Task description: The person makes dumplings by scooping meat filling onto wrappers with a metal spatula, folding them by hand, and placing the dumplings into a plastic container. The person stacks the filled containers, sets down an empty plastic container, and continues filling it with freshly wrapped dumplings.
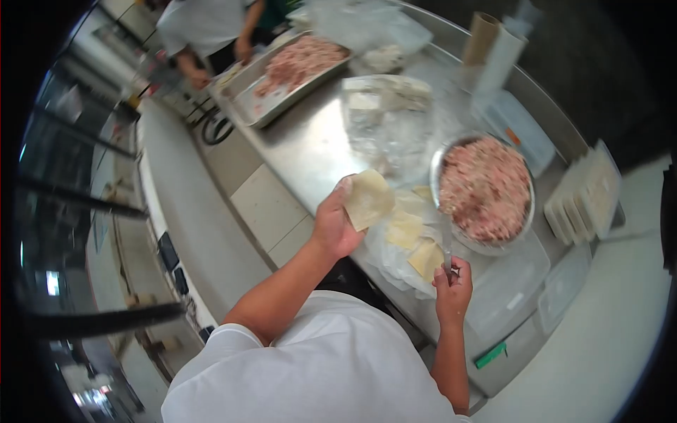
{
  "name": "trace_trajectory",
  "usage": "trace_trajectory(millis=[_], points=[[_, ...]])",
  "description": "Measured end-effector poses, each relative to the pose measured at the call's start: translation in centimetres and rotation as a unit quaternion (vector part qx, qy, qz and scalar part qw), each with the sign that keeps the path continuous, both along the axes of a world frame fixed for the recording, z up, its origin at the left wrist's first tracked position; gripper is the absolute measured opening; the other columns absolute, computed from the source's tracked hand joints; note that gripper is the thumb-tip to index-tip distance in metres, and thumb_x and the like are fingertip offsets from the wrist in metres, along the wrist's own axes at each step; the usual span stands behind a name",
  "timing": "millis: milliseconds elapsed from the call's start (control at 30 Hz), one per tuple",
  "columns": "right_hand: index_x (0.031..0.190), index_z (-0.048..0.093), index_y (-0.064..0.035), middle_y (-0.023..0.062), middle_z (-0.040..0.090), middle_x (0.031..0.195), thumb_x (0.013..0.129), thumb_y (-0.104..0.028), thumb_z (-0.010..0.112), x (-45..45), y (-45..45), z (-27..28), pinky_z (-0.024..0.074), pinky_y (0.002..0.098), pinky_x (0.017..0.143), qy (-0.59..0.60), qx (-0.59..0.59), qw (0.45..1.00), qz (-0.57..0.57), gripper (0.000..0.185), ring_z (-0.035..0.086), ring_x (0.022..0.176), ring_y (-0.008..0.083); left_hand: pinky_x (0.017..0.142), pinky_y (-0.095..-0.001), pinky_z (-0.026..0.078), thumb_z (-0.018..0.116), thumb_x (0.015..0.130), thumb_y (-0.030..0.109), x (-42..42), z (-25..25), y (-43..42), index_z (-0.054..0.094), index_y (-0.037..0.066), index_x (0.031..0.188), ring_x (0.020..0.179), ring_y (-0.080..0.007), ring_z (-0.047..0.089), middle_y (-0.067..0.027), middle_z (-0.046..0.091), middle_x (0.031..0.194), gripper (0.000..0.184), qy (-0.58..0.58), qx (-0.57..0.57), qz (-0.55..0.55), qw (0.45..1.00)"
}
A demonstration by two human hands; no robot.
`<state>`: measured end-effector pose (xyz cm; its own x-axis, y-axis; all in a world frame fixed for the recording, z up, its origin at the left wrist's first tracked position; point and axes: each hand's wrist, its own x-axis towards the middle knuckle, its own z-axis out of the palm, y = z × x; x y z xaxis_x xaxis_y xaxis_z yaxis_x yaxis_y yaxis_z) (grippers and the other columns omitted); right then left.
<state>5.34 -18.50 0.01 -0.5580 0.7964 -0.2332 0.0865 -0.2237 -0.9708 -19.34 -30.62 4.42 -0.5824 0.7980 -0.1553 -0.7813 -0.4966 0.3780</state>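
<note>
A pale square dough wrapper lies across my left hand, its edge held between thumb and fingers. My right hand is closed around a thin metal utensil pointing up toward the bowl; its far end is too blurred to make out. Just beyond that hand stands a round metal bowl heaped with ground meat filling. Between my two hands, more dough wrappers rest on crumpled white plastic.
A metal tray with ground meat stands at the far left, where another person is working. Plastic bags lie mid-table. Clear containers, a plastic box, upright rolls and a green object are at right.
</note>
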Motion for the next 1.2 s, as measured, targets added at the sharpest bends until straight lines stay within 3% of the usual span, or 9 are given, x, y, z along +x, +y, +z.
trace_trajectory(millis=[167,367,533,867,967,1067,1133,1167,1200], points=[[0.105,0.066,-0.0015,0.0138,0.059,0.094,0.089,-0.002,0.062,2.5,1.6,3.4,0.0497,0.0323,0.073,-0.126,0.355,0.926,-0.013,0.016,0.062,0.084,0.0267,0.107,-0.0442,0.045,0.05,0.101,0.025,2.1,-0.8,5.0,0.054,0.001,0.129,0.118,-0.0286,0.06,-0.0132,0.063,0.124,0.037,-0.026,-0.119,-0.057,0.991],[0.104,0.07,-0.0035,0.0134,0.058,0.089,0.084,0.004,0.063,2.0,3.7,4.7,0.0492,0.0345,0.065,-0.165,0.493,0.852,0.052,0.023,0.06,0.072,0.0284,0.106,-0.0448,0.046,0.046,0.103,0.026,3.0,-1.5,7.8,0.052,-0.002,0.129,0.116,-0.032,0.061,-0.0187,0.061,0.127,0.039,-0.065,-0.033,-0.219,0.973],[0.103,0.072,-0.0048,0.0121,0.059,0.084,0.08,0.005,0.065,2.7,5.6,7.4,0.0493,0.0357,0.065,-0.196,0.496,0.843,0.066,0.026,0.06,0.074,0.0285,0.107,-0.0442,0.045,0.038,0.106,0.029,3.0,0.3,8.4,0.051,-0.003,0.129,0.118,-0.0319,0.059,-0.02,0.059,0.128,0.042,-0.06,-0.153,-0.064,0.984],[0.105,0.072,-0.0047,0.0117,0.061,0.084,0.079,0.005,0.066,1.0,6.9,5.4,0.0492,0.0341,0.063,-0.167,0.495,0.843,0.124,0.029,0.062,0.073,0.0258,0.11,-0.0427,0.042,0.037,0.107,0.032,4.5,-0.1,8.8,0.051,0.0,0.13,0.119,-0.0289,0.058,-0.0152,0.059,0.129,0.042,-0.016,-0.171,-0.061,0.983],[0.106,0.072,-0.0077,0.0091,0.06,0.083,0.08,0.001,0.066,2.6,6.8,8.1,0.0501,0.0367,0.061,-0.127,0.434,0.889,0.074,0.028,0.061,0.07,0.0271,0.107,-0.0424,0.044,0.041,0.106,0.031,5.2,2.3,8.5,0.052,0.0,0.129,0.115,-0.027,0.06,-0.0129,0.06,0.126,0.04,-0.046,0.043,-0.132,0.989],[0.105,0.072,-0.0072,0.0091,0.06,0.082,0.08,0.001,0.066,4.7,6.9,10.0,0.0506,0.0369,0.059,-0.104,0.389,0.914,0.058,0.027,0.062,0.067,0.0267,0.102,-0.0398,0.047,0.053,0.101,0.021,5.8,2.3,9.3,0.052,0.003,0.128,0.113,-0.0227,0.06,-0.01,0.06,0.123,0.033,0.008,-0.03,-0.174,0.984],[0.105,0.072,-0.0064,0.0092,0.061,0.083,0.081,0.003,0.064,5.9,6.7,11.4,0.0498,0.0345,0.059,-0.149,0.388,0.907,0.072,0.028,0.062,0.067,0.0238,0.098,-0.0353,0.05,0.066,0.089,0.002,6.7,-0.1,9.2,0.053,0.006,0.127,0.114,-0.0192,0.06,-0.0086,0.059,0.124,0.041,0.246,-0.22,-0.205,0.922],[0.105,0.073,-0.0056,0.0093,0.063,0.084,0.081,0.005,0.062,6.5,6.5,11.8,0.0489,0.0322,0.058,-0.186,0.382,0.899,0.103,0.028,0.062,0.067,0.021,0.091,-0.0308,0.051,0.074,0.076,-0.01,6.9,-1.0,9.1,0.055,0.008,0.124,0.109,-0.0164,0.062,-0.0062,0.062,0.118,0.054,0.484,-0.219,-0.166,0.831],[0.105,0.073,-0.0056,0.0093,0.063,0.084,0.081,0.005,0.062,7.0,6.3,11.6,0.0489,0.0322,0.058,-0.193,0.379,0.9,0.091,0.028,0.062,0.067,0.021,0.091,-0.0308,0.051,0.074,0.076,-0.01,7.5,-0.5,9.5,0.055,0.008,0.124,0.109,-0.0164,0.062,-0.0062,0.062,0.118,0.054,0.485,-0.212,-0.178,0.83]])
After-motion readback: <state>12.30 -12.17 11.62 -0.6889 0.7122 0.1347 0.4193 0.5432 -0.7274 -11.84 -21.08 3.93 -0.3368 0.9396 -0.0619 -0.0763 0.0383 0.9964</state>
